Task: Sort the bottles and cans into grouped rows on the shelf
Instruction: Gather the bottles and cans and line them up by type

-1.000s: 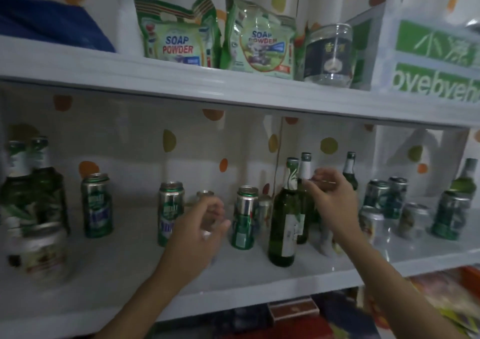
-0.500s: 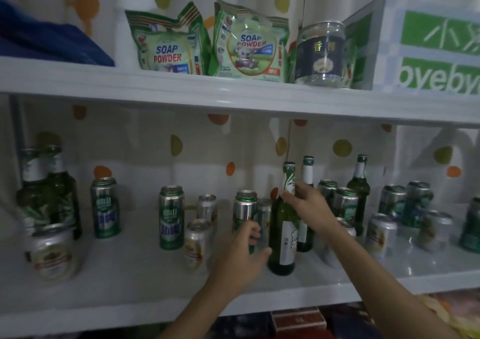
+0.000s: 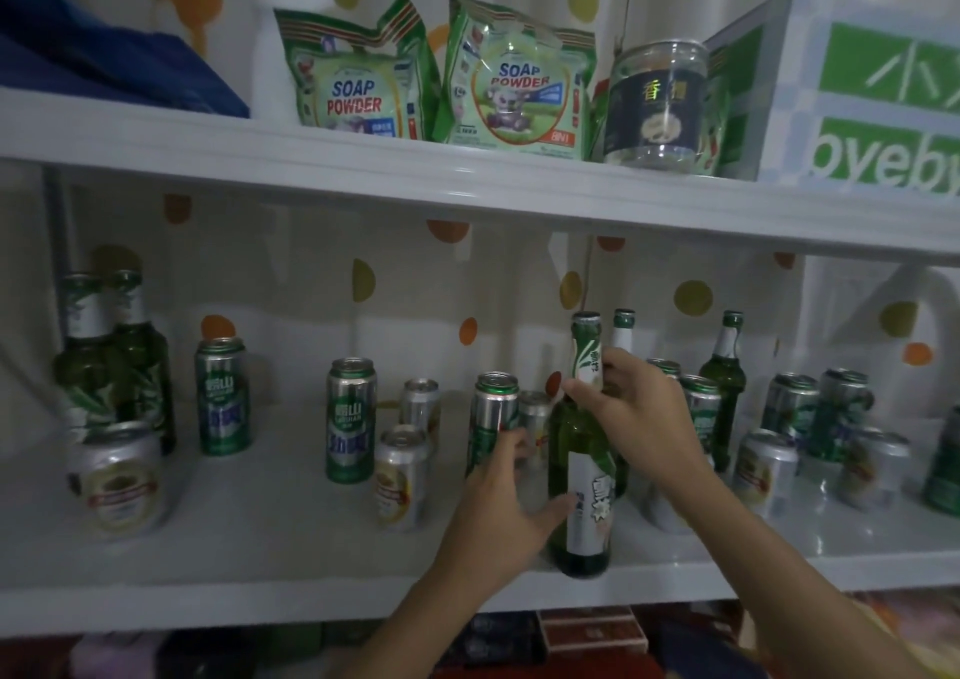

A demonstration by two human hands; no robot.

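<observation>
A tall green glass bottle (image 3: 581,475) with a white label stands near the front edge of the white lower shelf (image 3: 249,569). My right hand (image 3: 644,418) pinches its neck between thumb and fingers. My left hand (image 3: 498,517) reaches in low beside it, fingers lying against the lower part of a tall green can (image 3: 493,400), thumb spread toward the bottle's base. Behind the held bottle stand two more green bottles (image 3: 724,387). Green and silver cans are scattered along the shelf, with two bottles (image 3: 111,366) at the far left.
Left of my hands stand a green can (image 3: 350,418), two silver cans (image 3: 400,475) and another green can (image 3: 222,397). A short silver can (image 3: 119,478) sits far left. Several cans (image 3: 810,418) crowd the right. The upper shelf (image 3: 467,169) holds soap powder bags and a jar.
My left hand moved right from the middle cans to the green can beside the bottle. My right hand shifted from the rear bottles onto the front bottle's neck.
</observation>
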